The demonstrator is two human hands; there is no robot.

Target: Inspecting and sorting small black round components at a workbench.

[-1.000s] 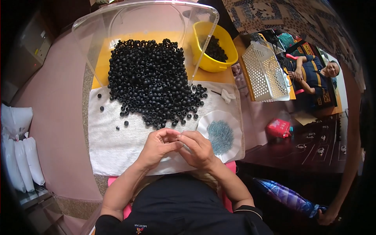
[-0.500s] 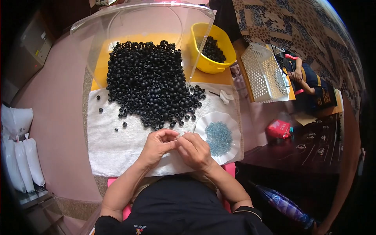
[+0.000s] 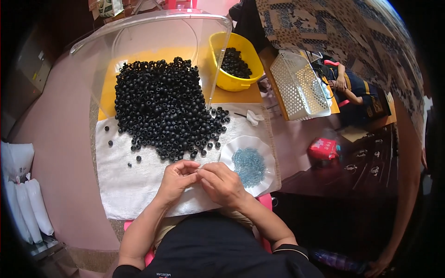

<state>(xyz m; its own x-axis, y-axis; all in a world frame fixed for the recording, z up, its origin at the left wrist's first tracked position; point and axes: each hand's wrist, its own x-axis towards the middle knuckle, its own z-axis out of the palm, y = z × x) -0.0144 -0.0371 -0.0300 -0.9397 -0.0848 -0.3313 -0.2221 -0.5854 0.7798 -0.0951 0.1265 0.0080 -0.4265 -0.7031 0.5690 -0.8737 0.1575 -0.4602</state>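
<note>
Over the near part of the white cloth (image 3: 120,185), my left hand (image 3: 176,181) and my right hand (image 3: 223,183) meet at the fingertips. Both are closed in a pinch around something tiny and pale that I cannot make out. Just beyond them spreads a big heap of black round beads (image 3: 160,106) with holes, spilling onto the cloth from a tilted clear plastic bin (image 3: 153,19). Beside my right hand stands a white wavy-rimmed dish (image 3: 227,155), holding many small translucent bluish pieces (image 3: 249,167).
A yellow tub (image 3: 232,84) with more black beads stands at the back right. Nearby lie a crumpled white tissue (image 3: 254,117) and a white perforated basket (image 3: 296,85). Another person's hands (image 3: 340,83) show beyond it. White bags (image 3: 34,208) stand at left; a red package (image 3: 323,149) at right.
The whole view has shifted, with the table contents appearing lower and further left. My hands stay together at the fingertips in much the same pinch.
</note>
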